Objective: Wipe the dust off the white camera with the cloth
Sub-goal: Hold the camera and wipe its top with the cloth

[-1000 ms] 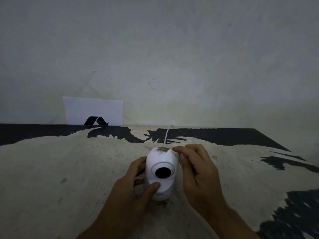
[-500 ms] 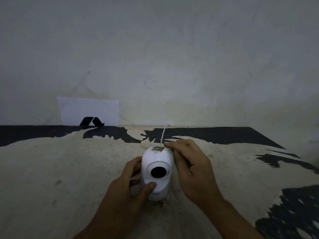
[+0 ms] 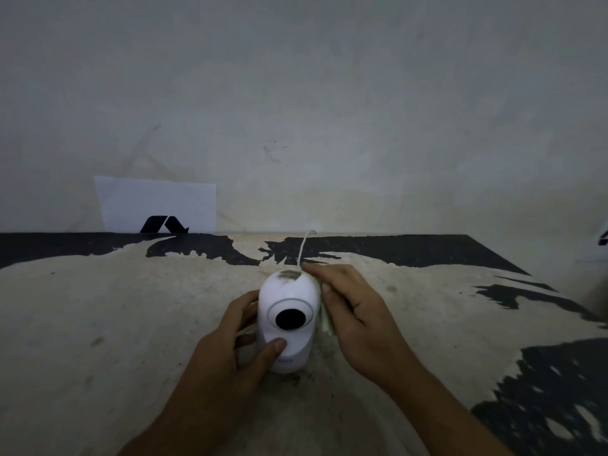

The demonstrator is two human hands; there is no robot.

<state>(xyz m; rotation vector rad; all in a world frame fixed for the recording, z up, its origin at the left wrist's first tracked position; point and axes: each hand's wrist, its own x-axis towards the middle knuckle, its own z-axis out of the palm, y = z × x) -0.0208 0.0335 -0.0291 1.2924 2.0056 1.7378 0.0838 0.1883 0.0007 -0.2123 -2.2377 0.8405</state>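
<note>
A white camera (image 3: 289, 319) stands upright on a worn, cream and black surface (image 3: 115, 324), its dark lens facing the viewer and a patch of dust (image 3: 289, 274) on its crown. The left hand (image 3: 223, 360) wraps around its left side and base, thumb on the front. The right hand (image 3: 358, 314) presses a pale cloth (image 3: 324, 315) against its right side, fingers curled together over it. A white cable (image 3: 304, 246) trails behind towards the wall (image 3: 329, 110).
</note>
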